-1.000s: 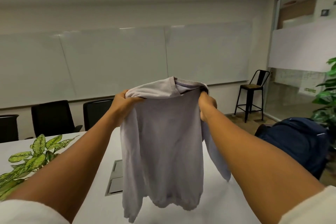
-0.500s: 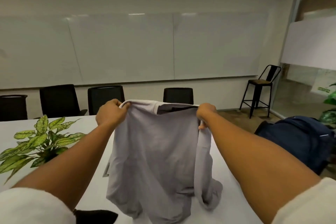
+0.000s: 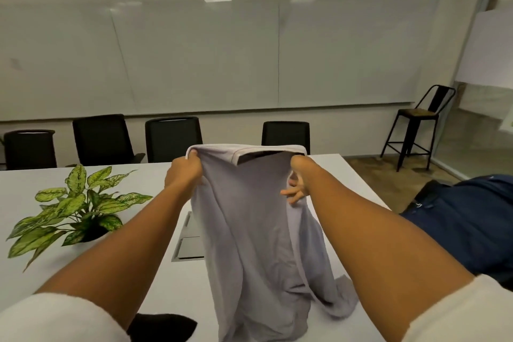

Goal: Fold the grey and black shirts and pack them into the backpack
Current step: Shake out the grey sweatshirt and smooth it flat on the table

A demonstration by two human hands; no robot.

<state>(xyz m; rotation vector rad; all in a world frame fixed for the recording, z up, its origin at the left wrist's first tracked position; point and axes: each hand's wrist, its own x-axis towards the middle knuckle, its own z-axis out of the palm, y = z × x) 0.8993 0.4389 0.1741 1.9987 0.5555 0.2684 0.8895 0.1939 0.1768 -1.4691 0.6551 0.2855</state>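
I hold the grey shirt [image 3: 255, 230] up by its shoulders over the white table [image 3: 155, 280]. My left hand [image 3: 183, 175] grips the left shoulder, and my right hand [image 3: 298, 183] pinches the right shoulder near the collar. The shirt's hem and one sleeve are bunched on the tabletop. A corner of the black shirt [image 3: 163, 326] shows at the near edge, under my left arm. The dark blue backpack [image 3: 472, 219] lies on the right side of the table, behind my right arm.
A potted leafy plant [image 3: 75, 208] stands on the left of the table. A grey cable hatch [image 3: 188, 239] is set in the middle, partly behind the shirt. Several black chairs [image 3: 172, 137] line the far side; a tall black stool [image 3: 416, 125] stands at the right.
Both hands have lowered the grey shirt, so its bottom, which hung free a second ago, now rests crumpled on the table. The view has tilted downward.
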